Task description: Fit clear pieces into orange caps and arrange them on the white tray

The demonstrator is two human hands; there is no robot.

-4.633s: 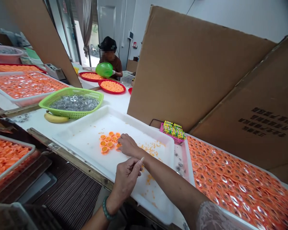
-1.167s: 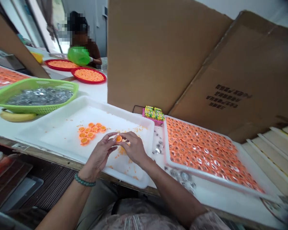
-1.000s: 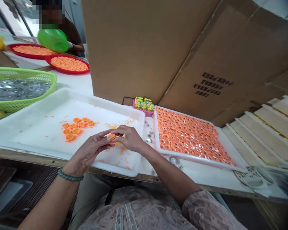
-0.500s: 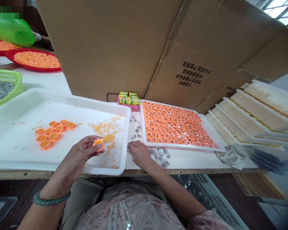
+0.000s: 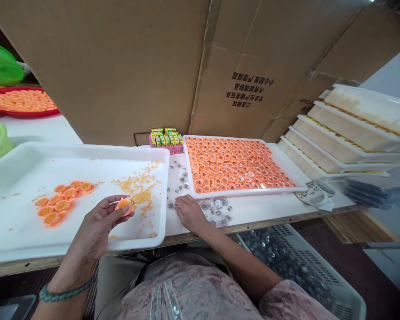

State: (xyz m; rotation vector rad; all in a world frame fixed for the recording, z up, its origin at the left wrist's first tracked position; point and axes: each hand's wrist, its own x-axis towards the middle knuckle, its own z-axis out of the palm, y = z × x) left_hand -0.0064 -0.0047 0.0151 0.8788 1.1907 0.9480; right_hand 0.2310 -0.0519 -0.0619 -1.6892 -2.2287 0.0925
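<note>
My left hand pinches a small orange cap between thumb and fingers, over the right part of a big white tray. On that tray lie a cluster of several orange caps and scattered orange crumbs. My right hand rests on the white table between the two trays, fingertips down on small clear round pieces. Whether it grips one is hidden.
A second white tray packed with orange caps stands to the right. A small pink basket sits behind the gap. Cardboard sheets wall the back. Stacked white trays lie far right. A grey crate stands below the table edge.
Both hands held one cap together over the tray; the right hand then moved right to the clear pieces on the table while the left kept the cap. The view swung right.
</note>
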